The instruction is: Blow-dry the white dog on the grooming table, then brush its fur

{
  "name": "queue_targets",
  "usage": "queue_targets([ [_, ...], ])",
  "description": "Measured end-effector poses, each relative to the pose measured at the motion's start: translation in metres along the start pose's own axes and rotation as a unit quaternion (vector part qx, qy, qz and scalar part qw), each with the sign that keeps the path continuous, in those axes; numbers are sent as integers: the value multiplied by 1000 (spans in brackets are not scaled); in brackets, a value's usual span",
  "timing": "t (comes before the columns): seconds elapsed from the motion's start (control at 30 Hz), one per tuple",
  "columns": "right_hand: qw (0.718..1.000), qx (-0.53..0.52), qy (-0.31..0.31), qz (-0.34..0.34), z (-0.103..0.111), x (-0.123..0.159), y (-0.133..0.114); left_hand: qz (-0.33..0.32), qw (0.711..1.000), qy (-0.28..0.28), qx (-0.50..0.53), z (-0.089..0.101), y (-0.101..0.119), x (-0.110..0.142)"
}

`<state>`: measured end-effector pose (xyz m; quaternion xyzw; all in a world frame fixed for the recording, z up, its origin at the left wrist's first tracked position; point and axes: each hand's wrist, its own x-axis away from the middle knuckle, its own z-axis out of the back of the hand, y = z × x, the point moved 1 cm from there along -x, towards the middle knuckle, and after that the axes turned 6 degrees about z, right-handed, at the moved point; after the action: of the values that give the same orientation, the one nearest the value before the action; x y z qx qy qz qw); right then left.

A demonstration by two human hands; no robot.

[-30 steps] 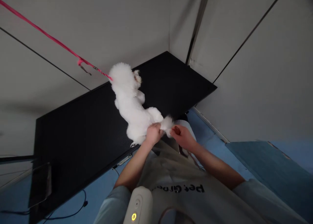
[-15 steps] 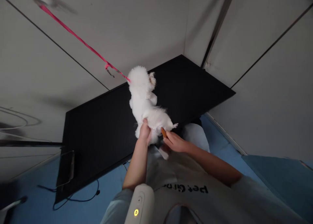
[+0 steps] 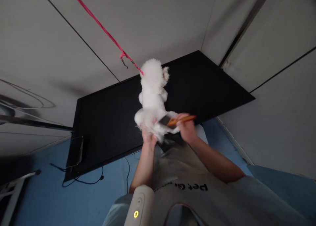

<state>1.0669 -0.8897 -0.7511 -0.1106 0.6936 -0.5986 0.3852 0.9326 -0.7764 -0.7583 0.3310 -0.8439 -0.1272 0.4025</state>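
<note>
A fluffy white dog (image 3: 152, 96) is on the black table (image 3: 106, 120), its head toward the far edge and its rear toward me. My left hand (image 3: 149, 137) is closed on the dog's hindquarters from below; fur hides the fingertips. My right hand (image 3: 187, 128) grips the orange-brown wooden handle of a slicker brush (image 3: 173, 121). The brush's flat head, blurred by motion, meets the fur at the right of the dog's rear. A pink leash (image 3: 103, 29) runs from the dog's neck up to the left.
A hook (image 3: 124, 62) dangles from the leash. Black cables (image 3: 91, 183) hang under the table's left end, above a blue floor (image 3: 98, 199). Grey wall panels (image 3: 172, 18) stand behind the table. A white device with a yellow light (image 3: 140, 206) is at my chest.
The brush has swung from pointing down at the dog's rear to lying sideways against the fur. My left hand has shifted lower on the hindquarters. The whole view has shifted too.
</note>
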Motion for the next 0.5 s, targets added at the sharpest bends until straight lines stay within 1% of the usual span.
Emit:
queue_targets([
  [0.03, 996, -30, -87, -18, -6, 6, 3, -9, 1000, 1, 6, -1, 2, 1],
  [0.07, 989, -48, -131, -50, -12, 9, 7, -21, 1000, 3, 14, -2, 3, 3],
  [0.1, 989, -57, -113, -80, -14, 11, 12, -31, 999, 3, 21, -5, 4, 5],
  [0.17, 991, -60, -25, -115, -15, 9, 20, -30, 999, -7, 18, -10, 5, 8],
  [0.23, 990, -59, 63, -111, -12, 7, 24, -21, 1000, 0, 11, -11, 5, 8],
  [0.27, 990, -59, 84, -101, -10, 8, 24, -21, 1000, 6, 11, -10, 5, 7],
  [0.3, 990, -59, 90, -90, -9, 10, 24, -24, 1000, 13, 16, -7, 5, 4],
  [0.33, 992, -59, 80, -81, -9, 13, 23, -27, 999, 19, 23, -4, 6, 2],
  [0.37, 994, -59, 52, -78, -10, 15, 22, -30, 999, 27, 30, 0, 6, -1],
  [0.43, 994, -55, -24, -91, -12, 17, 23, -39, 998, 41, 42, 8, 5, -7],
  [0.47, 993, -47, -33, -103, -12, 16, 24, -40, 997, 46, 46, 12, 4, -9],
  [0.5, 993, -37, -12, -113, -12, 14, 26, -36, 997, 46, 46, 16, 4, -11],
])
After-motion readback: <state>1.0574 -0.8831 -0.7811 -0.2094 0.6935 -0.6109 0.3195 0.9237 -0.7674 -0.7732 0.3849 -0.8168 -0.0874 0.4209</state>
